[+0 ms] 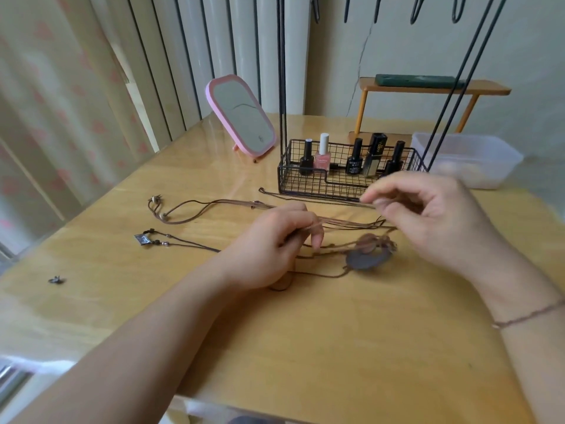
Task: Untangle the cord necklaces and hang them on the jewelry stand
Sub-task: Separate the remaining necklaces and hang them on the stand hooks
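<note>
Brown cord necklaces (342,223) stretch taut between the left hand (275,240), fingers curled gripping them, and the right hand (428,215), pinching a strand; tugging apart risks tightening knots near the round pendant (367,258).

Stand (282,71) top cut off by frame edge. Right hand (428,215) motion-blurred, pinch unclear. Left hand (275,240) hides cords (345,223) beneath. Tub (467,160) contents unreadable.

My left hand (275,240), fingers curled, pinches downward; my right hand (428,215), raised, pinches with thumb and forefinger.
</note>
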{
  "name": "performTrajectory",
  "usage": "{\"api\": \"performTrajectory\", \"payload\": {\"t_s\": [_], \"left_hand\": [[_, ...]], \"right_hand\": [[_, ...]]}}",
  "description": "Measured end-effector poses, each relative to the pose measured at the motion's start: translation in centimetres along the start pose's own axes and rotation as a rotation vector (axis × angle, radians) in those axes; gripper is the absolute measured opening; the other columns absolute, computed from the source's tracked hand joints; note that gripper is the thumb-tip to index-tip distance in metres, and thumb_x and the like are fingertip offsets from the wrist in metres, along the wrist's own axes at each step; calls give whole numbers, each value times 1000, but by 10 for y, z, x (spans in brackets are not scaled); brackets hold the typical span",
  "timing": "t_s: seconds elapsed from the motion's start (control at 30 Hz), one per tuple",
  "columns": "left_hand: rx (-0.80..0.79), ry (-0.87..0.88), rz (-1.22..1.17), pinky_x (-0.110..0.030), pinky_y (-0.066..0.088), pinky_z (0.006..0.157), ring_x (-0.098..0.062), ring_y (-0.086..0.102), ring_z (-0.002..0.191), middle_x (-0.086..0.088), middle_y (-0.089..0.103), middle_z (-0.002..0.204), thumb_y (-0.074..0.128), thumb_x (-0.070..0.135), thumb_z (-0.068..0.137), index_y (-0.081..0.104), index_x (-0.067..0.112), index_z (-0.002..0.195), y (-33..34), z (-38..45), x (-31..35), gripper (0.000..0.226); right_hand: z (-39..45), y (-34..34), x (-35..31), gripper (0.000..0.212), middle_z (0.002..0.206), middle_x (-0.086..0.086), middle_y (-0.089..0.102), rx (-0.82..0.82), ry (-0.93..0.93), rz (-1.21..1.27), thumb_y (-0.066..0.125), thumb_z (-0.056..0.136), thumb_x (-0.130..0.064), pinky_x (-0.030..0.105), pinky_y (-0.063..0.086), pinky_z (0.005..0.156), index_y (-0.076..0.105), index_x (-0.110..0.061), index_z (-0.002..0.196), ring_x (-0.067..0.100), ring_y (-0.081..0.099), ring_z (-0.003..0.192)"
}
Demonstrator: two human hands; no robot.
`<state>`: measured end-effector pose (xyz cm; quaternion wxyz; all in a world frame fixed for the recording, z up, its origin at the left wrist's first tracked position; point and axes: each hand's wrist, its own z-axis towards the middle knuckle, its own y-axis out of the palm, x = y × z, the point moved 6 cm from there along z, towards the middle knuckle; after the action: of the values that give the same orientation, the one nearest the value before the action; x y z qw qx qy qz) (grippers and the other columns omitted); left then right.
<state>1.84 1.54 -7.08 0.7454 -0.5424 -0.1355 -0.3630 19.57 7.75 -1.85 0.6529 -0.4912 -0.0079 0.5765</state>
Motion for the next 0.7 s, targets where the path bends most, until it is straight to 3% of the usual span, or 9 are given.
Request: {"api": "performTrajectory", "payload": {"t_s": [0.1, 0.17, 0.27, 0.37, 0.47, 0.6, 0.63, 0.7], "left_hand": [[24, -43, 64, -29, 45, 79, -15, 53, 86, 4, 52, 90, 42, -13, 87, 62, 22, 85, -1, 1, -6, 40], [41, -64, 75, -23, 44, 83, -10, 54, 92, 7, 53, 93, 37, -20, 75, 63, 22, 84, -3, 1, -6, 50], [59, -83, 139, -32, 49, 82, -14, 56, 91, 15, 55, 92, 33, -10, 61, 59, 31, 79, -6, -1, -8, 51], [170, -220, 181, -41, 51, 69, -21, 56, 74, 8, 57, 77, 34, 1, 59, 57, 29, 70, -17, -3, -18, 38], [284, -341, 148, -32, 46, 53, -17, 50, 55, 7, 55, 66, 40, -10, 68, 57, 22, 61, -27, -5, -19, 37], [380, -485, 10, -15, 29, 36, -7, 41, 35, 2, 52, 55, 38, -16, 72, 61, 19, 58, -36, -8, -28, 45], [405, -504, -3, -14, 29, 36, -6, 42, 36, 1, 54, 58, 37, -15, 72, 63, 19, 59, -38, -8, -31, 45], [434, -509, -21, -15, 33, 40, -3, 46, 43, 4, 59, 66, 39, -13, 77, 66, 20, 66, -38, -8, -35, 44]], "right_hand": [[0, 4, 0, 18, 83, -20, 66, -77, 50, -270, 64, 88, -17, 26, 47, 67, 73, -33, 88, -3, 57, 75], [0, 6, 1, 11, 77, -15, 66, -159, 96, -406, 63, 88, -26, 32, 52, 66, 71, -33, 87, 2, 58, 72], [-1, 10, 4, 12, 78, -13, 63, -264, 109, -520, 59, 92, -30, 39, 54, 72, 69, -30, 84, 11, 58, 78], [1, 2, 3, 12, 84, -8, 65, -90, 47, -441, 62, 91, -17, 33, 49, 76, 73, -21, 88, 13, 57, 82], [-1, -7, 6, 13, 84, -6, 69, 149, 101, -308, 66, 90, -12, 28, 48, 77, 76, -18, 96, 13, 61, 81], [-4, -9, 20, 11, 84, -6, 69, 226, 257, -262, 63, 93, -25, 30, 49, 75, 73, -29, 94, 14, 62, 84], [-3, -9, 23, 11, 78, -6, 69, 225, 278, -235, 61, 94, -24, 28, 48, 70, 72, -27, 92, 12, 62, 75], [-2, -3, 25, 18, 66, -4, 66, 180, 337, 73, 53, 99, -20, 28, 45, 60, 67, -18, 88, 10, 58, 56]]}}
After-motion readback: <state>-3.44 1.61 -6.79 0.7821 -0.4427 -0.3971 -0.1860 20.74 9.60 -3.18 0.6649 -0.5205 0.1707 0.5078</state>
